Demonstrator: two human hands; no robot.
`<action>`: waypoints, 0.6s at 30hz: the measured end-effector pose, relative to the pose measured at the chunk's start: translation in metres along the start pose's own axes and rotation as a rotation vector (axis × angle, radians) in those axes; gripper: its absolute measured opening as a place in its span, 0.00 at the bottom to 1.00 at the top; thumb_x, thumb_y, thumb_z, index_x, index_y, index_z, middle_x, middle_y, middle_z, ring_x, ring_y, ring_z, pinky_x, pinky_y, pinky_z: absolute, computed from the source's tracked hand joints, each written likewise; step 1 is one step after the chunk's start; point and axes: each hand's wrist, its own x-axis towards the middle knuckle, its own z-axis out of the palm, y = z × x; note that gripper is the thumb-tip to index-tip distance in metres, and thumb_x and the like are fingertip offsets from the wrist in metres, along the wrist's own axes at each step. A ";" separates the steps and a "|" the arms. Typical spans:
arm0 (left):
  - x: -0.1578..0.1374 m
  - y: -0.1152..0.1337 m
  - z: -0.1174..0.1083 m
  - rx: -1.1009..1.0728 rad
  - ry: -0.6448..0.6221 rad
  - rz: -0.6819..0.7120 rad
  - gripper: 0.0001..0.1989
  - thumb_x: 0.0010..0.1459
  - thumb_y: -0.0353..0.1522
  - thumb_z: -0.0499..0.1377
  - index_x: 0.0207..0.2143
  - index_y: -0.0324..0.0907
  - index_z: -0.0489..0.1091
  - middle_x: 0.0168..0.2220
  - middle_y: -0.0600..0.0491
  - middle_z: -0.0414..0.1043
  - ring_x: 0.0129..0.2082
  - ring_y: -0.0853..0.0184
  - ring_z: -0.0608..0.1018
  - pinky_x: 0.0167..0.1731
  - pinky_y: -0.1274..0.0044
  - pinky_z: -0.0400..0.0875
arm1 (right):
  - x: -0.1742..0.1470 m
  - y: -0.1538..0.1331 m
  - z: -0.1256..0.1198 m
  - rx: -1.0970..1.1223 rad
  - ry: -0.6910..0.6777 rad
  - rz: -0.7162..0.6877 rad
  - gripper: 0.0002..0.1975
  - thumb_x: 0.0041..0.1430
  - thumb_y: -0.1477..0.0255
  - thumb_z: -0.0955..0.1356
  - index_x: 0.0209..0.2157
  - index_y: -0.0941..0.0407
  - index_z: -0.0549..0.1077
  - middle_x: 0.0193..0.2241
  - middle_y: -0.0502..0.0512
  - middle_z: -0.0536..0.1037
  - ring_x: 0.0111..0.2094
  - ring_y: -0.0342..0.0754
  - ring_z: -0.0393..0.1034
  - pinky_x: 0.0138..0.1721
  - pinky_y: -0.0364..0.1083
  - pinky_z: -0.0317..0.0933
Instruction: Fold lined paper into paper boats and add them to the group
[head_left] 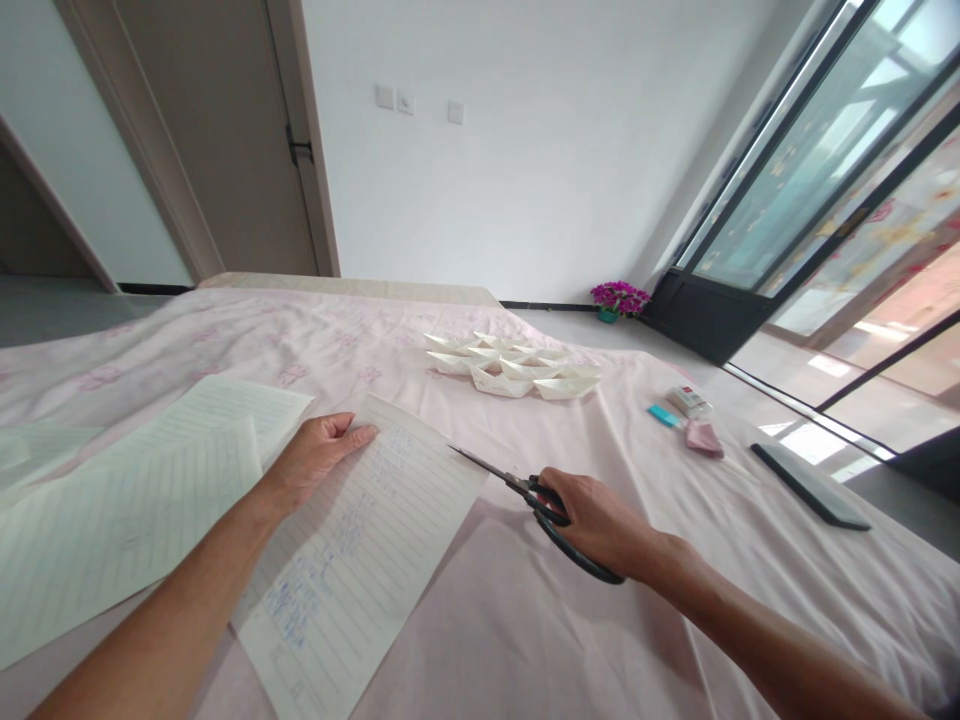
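Note:
My left hand (322, 455) pinches the upper left edge of a lined sheet of paper (382, 550) with blue handwriting on it, thumb on top. In my right hand (592, 515) is a pair of black-handled scissors (551, 510), its fingers wrapped around the handles. The scissors' blades point left and lie over the sheet's right edge near its upper corner; whether they touch the paper I cannot tell. Beyond the sheet, several folded paper boats (510, 370) stand grouped on the pink bedspread (510, 630).
More lined sheets (150, 500) lie spread at the left. To the right are a small white pack (688, 402), a blue item (663, 415), a pink piece (703, 438) and a dark flat slab (810, 485). Magenta flowers (619, 298) stand on the floor by the glass door.

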 end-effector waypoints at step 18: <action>-0.002 0.000 0.004 -0.068 -0.090 -0.034 0.18 0.48 0.42 0.69 0.36 0.39 0.74 0.29 0.52 0.79 0.27 0.65 0.79 0.29 0.77 0.74 | 0.001 0.002 0.003 0.017 -0.002 -0.004 0.08 0.60 0.69 0.64 0.28 0.55 0.62 0.24 0.49 0.70 0.23 0.41 0.56 0.27 0.43 0.44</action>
